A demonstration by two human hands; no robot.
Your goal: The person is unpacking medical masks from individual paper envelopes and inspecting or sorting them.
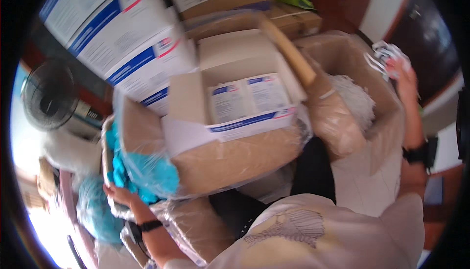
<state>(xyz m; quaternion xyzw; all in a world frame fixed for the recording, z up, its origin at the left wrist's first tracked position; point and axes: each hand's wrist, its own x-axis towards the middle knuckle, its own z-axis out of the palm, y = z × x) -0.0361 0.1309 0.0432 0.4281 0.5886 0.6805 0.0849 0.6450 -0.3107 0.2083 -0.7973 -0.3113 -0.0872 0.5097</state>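
Closest, the left hand [122, 195] is at the rim of a container [104, 149] of teal items [152, 175]; whether its fingers grip that rim, I can't tell. Farther in sits an open white box [249, 130] with two packs inside. Across, the right hand [405, 76] has its fingers closed on a white looped bundle [388, 52], which spills past the fingertips beside an open carton [384, 115].

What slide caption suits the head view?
Right-hand grip holding a white looped bundle near a brown cardboard box, with an open white carton of blue-banded white packets.
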